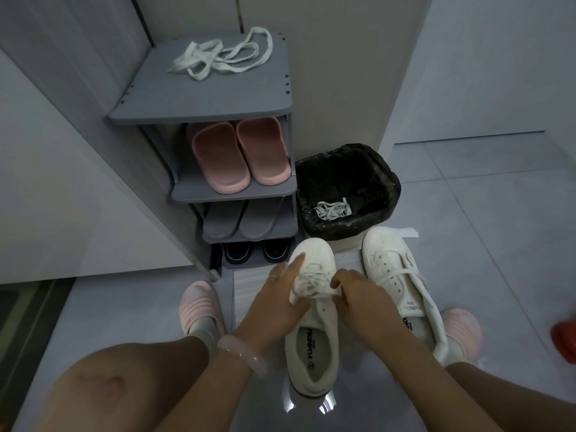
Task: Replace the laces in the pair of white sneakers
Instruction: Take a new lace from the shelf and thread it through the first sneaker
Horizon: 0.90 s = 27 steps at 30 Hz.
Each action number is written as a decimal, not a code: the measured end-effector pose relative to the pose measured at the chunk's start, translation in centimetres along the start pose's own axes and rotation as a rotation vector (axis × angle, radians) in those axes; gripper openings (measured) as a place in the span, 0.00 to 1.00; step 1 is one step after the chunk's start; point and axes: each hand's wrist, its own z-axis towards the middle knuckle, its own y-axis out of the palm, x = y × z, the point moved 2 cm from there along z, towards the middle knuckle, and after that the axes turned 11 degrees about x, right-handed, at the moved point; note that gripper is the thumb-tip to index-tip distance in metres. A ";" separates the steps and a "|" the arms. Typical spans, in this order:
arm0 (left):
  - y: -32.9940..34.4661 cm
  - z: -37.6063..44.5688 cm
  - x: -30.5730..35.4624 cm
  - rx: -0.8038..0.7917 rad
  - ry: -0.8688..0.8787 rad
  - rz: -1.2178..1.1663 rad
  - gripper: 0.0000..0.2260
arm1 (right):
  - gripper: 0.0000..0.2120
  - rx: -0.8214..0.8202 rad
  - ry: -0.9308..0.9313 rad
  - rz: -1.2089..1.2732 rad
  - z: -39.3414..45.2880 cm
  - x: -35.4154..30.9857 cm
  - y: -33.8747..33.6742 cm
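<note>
Left hand (pixel 277 302) and right hand (pixel 358 302) are both pinching the lace (pixel 311 280) on the near sneaker (pixel 314 338); second sneaker (pixel 392 269) is lying just right of the right hand.

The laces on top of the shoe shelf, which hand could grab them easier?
Probably the left hand. The laces lie on the rack top, up and to the left. The left hand sits on that side of the sneaker, one finger already straight. The right hand pinches that sneaker's lace.
</note>
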 end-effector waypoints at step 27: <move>0.2 -1.9 0.3 0.112 -0.135 0.149 0.13 | 0.07 0.184 0.372 0.597 0.6 0.9 -0.6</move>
